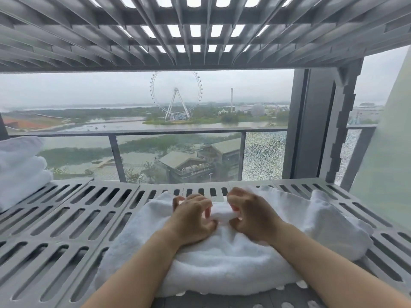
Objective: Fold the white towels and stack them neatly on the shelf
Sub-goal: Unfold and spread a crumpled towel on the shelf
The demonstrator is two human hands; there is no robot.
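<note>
A white towel (222, 261) lies rumpled on the grey slotted shelf (66, 218), in the middle near the front edge. My left hand (191, 218) and my right hand (251, 216) sit close together on top of it, fingers curled, both pinching a raised fold of the towel between them. A stack of folded white towels (20, 167) stands at the far left of the same shelf, partly cut off by the frame edge.
Another slotted grey shelf (200, 30) hangs close overhead. A grey shelf post (340, 130) stands at the back right. Behind the shelf is a window with a balcony railing (155, 133). A pale curtain (389, 163) hangs at the right.
</note>
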